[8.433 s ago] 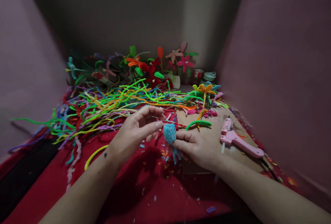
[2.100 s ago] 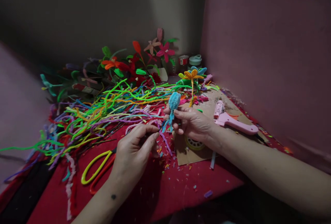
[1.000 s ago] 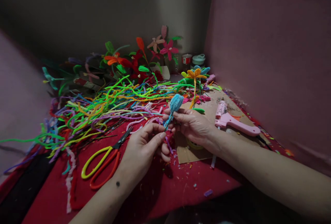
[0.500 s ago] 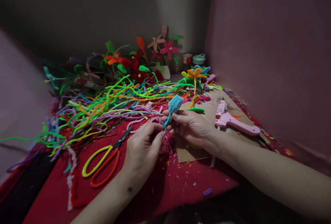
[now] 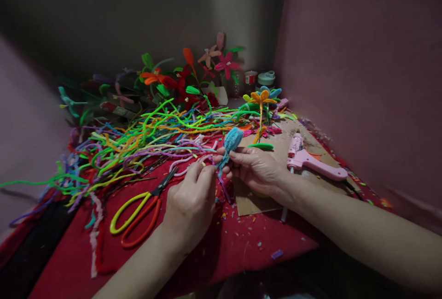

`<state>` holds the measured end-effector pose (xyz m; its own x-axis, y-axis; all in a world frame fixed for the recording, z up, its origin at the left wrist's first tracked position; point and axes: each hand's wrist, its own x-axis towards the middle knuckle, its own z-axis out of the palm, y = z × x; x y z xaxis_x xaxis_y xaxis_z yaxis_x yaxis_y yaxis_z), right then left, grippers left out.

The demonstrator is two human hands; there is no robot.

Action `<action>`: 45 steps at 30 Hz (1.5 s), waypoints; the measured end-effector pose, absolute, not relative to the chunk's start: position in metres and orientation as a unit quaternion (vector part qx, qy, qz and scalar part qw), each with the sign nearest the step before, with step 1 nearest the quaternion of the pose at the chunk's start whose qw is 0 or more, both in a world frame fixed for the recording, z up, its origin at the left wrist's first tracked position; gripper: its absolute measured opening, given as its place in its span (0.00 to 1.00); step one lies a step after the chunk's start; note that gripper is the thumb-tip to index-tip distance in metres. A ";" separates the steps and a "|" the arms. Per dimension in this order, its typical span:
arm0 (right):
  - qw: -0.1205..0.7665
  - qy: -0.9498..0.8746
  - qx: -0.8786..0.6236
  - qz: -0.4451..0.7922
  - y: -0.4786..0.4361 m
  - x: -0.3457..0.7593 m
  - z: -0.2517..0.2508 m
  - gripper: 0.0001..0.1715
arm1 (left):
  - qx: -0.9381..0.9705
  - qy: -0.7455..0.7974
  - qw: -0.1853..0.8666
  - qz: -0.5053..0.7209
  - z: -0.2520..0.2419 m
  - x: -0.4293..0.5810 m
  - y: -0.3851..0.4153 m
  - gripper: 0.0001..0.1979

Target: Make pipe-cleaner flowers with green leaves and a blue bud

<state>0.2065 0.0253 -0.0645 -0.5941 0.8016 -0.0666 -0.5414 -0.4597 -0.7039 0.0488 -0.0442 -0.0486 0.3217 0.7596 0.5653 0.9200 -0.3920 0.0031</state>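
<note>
A light blue fuzzy pipe-cleaner flower bud [image 5: 233, 138] is held upright, slightly tilted, over the middle of the table. My right hand [image 5: 257, 168] pinches it below its head, between thumb and fingers. At the lower end of its thin stem my left hand [image 5: 191, 197] is closed, knuckles up, with its fingertips hidden from view. Scissors [image 5: 154, 200] with one yellow and one red handle lie just left of my left hand. Beyond both hands spreads a tangle of colourful pipe cleaners [image 5: 145, 133].
A pink glue gun [image 5: 312, 163] rests on a cardboard sheet [image 5: 247, 202] at the right. Finished pipe-cleaner flowers [image 5: 227, 63] stand at the back, near a lidded bottle [image 5: 266, 79]. Small clippings dot the red cloth [image 5: 248, 253]. Walls close in on both sides.
My left hand has turned over from a thumb-side pinch on the stem to a knuckles-up fist. The bud has turned slightly, while my right hand stays almost in place.
</note>
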 end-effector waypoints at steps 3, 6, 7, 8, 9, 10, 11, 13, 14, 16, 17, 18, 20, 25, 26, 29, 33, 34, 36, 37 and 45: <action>0.390 -0.336 -0.203 0.833 0.026 0.207 -0.065 0.09 | -0.798 -0.530 0.187 -0.217 -0.049 0.047 -0.044 0.08; 0.381 -0.340 -0.213 0.833 0.026 0.207 -0.066 0.09 | -0.802 -0.533 0.201 -0.181 -0.046 0.046 -0.044 0.07; 0.385 -0.339 -0.216 0.831 0.026 0.207 -0.066 0.09 | -0.803 -0.533 0.210 -0.163 -0.045 0.047 -0.045 0.07; 0.391 -0.337 -0.220 0.828 0.026 0.206 -0.067 0.08 | -0.804 -0.533 0.220 -0.144 -0.044 0.048 -0.046 0.08; 0.397 -0.333 -0.223 0.826 0.025 0.206 -0.067 0.08 | -0.805 -0.532 0.228 -0.127 -0.042 0.049 -0.047 0.08; 0.401 -0.329 -0.227 0.824 0.025 0.205 -0.067 0.07 | -0.807 -0.531 0.234 -0.112 -0.041 0.051 -0.048 0.09; 0.402 -0.325 -0.231 0.824 0.024 0.205 -0.067 0.06 | -0.807 -0.531 0.238 -0.099 -0.039 0.053 -0.050 0.10; 0.395 -0.317 -0.239 0.828 0.024 0.203 -0.067 0.06 | -0.808 -0.535 0.233 -0.079 -0.037 0.057 -0.053 0.11; 0.392 -0.314 -0.243 0.830 0.023 0.203 -0.067 0.06 | -0.809 -0.536 0.227 -0.075 -0.036 0.059 -0.055 0.11; 0.387 -0.309 -0.249 0.832 0.023 0.202 -0.066 0.06 | -0.815 -0.534 0.212 -0.073 -0.036 0.062 -0.058 0.10; 0.387 -0.308 -0.250 0.832 0.023 0.202 -0.065 0.06 | -0.818 -0.532 0.205 -0.077 -0.037 0.064 -0.059 0.11; 0.388 -0.307 -0.251 0.832 0.023 0.202 -0.065 0.06 | -0.820 -0.531 0.198 -0.083 -0.038 0.065 -0.059 0.11; 0.390 -0.308 -0.253 0.830 0.023 0.202 -0.063 0.05 | -0.823 -0.529 0.182 -0.103 -0.041 0.066 -0.059 0.12; 0.391 -0.322 -0.260 0.822 0.022 0.203 -0.060 0.06 | -0.825 -0.513 0.106 -0.212 -0.050 0.062 -0.052 0.09; 0.392 -0.324 -0.261 0.820 0.022 0.202 -0.060 0.06 | -0.824 -0.505 0.090 -0.239 -0.051 0.061 -0.050 0.08; 0.395 -0.327 -0.267 0.816 0.022 0.202 -0.062 0.06 | -0.821 -0.484 0.065 -0.298 -0.050 0.059 -0.045 0.07; 0.395 -0.329 -0.265 0.816 0.023 0.202 -0.065 0.06 | -0.809 -0.490 0.047 -0.323 -0.050 0.057 -0.042 0.05; 0.394 -0.330 -0.263 0.816 0.023 0.202 -0.065 0.06 | -0.806 -0.494 0.043 -0.324 -0.051 0.056 -0.042 0.04; 0.391 -0.331 -0.258 0.819 0.023 0.203 -0.065 0.07 | -0.805 -0.499 0.047 -0.319 -0.052 0.056 -0.042 0.03; 0.388 -0.332 -0.257 0.821 0.023 0.203 -0.064 0.07 | -0.805 -0.503 0.057 -0.310 -0.053 0.056 -0.042 0.03; 0.366 -0.325 -0.253 0.834 0.023 0.204 -0.064 0.04 | -0.785 -0.533 0.227 -0.220 -0.056 0.055 -0.045 0.05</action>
<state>0.2041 0.0227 -0.0642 -0.6044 0.7750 -0.1846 -0.4454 -0.5208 -0.7283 0.0554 -0.0452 -0.0563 0.3353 0.7365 0.5875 0.9364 -0.3292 -0.1217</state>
